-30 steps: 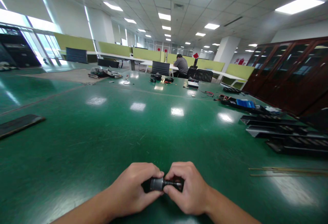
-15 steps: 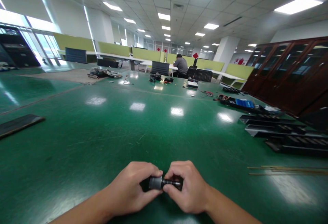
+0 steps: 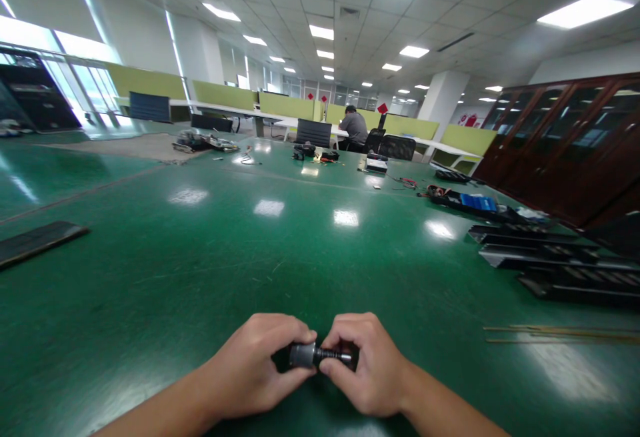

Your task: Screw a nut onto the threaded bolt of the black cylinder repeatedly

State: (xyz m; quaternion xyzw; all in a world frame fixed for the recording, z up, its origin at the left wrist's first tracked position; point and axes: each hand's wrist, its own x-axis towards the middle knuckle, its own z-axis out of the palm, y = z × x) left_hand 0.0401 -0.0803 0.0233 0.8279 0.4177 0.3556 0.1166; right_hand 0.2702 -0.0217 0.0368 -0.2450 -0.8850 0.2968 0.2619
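A small dark metal cylinder with a ribbed, shiny-tipped shaft (image 3: 303, 355) lies level between my hands, low in the middle of the head view. It looks like a small motor, but I cannot tell its exact kind. My left hand (image 3: 263, 363) is closed, with thumb and fingers gripping the thick body from above and below. On the shaft side, my right hand (image 3: 367, 363) pinches the thin ribbed part, the shaft's tip showing inside its curled fingers. Both hands are just above the green tabletop (image 3: 240, 257). Fingers cover part of the cylinder.
At the left lies a dark flat slab (image 3: 40, 242). Black metal channels (image 3: 545, 250) and thin brass-coloured rods (image 3: 560, 333) lie at the right. Farther back are a tray with blue packs (image 3: 477, 202), tools (image 3: 315, 153) and a cable pile (image 3: 203, 141). A person (image 3: 354, 127) sits beyond the table.
Almost nothing differs. Both hands keep the same grip on the cylinder and its shaft, and the view has shifted very slightly.
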